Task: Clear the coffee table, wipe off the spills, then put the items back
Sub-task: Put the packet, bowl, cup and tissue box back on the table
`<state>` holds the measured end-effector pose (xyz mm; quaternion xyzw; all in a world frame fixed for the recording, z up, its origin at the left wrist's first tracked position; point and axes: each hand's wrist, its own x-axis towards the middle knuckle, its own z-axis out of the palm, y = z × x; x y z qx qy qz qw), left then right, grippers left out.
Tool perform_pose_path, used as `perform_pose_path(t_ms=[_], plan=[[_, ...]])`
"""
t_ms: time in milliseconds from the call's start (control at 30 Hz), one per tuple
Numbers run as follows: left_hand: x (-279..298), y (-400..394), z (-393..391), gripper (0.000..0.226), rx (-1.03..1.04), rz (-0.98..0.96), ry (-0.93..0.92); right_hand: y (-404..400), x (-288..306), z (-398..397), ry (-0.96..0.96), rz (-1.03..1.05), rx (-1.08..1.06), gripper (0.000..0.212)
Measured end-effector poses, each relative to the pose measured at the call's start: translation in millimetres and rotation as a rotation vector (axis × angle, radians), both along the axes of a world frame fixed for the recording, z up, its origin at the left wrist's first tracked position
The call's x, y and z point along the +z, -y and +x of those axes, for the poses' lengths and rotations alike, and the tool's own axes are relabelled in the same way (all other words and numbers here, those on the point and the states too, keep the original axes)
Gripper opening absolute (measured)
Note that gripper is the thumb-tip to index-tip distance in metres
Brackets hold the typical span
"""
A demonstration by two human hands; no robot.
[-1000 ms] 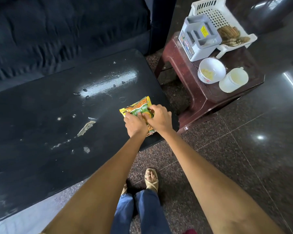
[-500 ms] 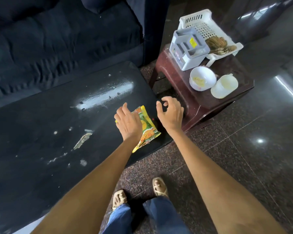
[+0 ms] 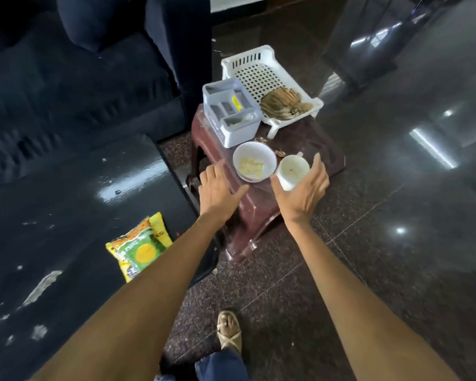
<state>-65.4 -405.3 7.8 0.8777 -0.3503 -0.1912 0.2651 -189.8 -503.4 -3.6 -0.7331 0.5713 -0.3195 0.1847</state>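
Both hands are extended toward the maroon plastic stool (image 3: 261,207) at the centre of the frame. The left hand (image 3: 217,188) is spread with straight fingers, just left of the white bowl (image 3: 254,161); nothing is held in that grip. The right hand (image 3: 302,189) is opened wide around the near side of the white cup (image 3: 292,171), thumb on the left and fingers on the right; whether the cup is already touched cannot be told, and the grip is not yet closed on it.

The bowl, in which pale food remains are seen, and the cup are set side by side on the stool. Behind them, toward the upper centre, a grey compartmented organiser (image 3: 231,112) and a white slotted basket (image 3: 261,70) holding a brown striped cloth (image 3: 283,104) are placed.

The black coffee desk (image 3: 66,210) occupies the left half of the frame. One snack packet (image 3: 140,247) lies near its right edge, in the lower left. Pale smears and specks are visible across the surface, together with a glossy patch that may be wet.

Progress is judged as follows: clearing appears complete and the returning of items appears begun, with the packet on the desk. The bowl, cup, organiser and basket remain on the stool. Residue on the desk suggests that wiping is incomplete.
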Motion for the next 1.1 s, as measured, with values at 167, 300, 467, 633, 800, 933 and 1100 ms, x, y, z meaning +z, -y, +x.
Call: perform_pose_path(t_ms=[167,300,467,633,800,933,1100], plan=[[0,57,3,0.116,-0.127,0.053,0.010,34,-7,-4,0.048,0.149,0.090,0.110],[-8,77,4,0.115,-0.151,0.121,0.047,38,-21,-8,0.041,0.197,0.089,0.106],[-16,78,1,0.109,-0.107,0.029,0.084,39,-30,-9,0.067,0.160,0.114,0.095],[-16,50,1,0.108,-0.043,-0.106,0.066,28,-20,-12,0.053,0.024,0.185,0.089],[3,-6,30,0.105,0.064,-0.228,0.059,-7,-1,20,0.045,-0.041,0.332,0.089],[19,-74,75,0.104,0.193,-0.242,0.094,-53,12,74,0.126,-0.048,0.414,0.088],[26,-173,138,0.104,0.360,-0.189,0.143,-120,19,149,0.193,0.118,0.545,0.091]])
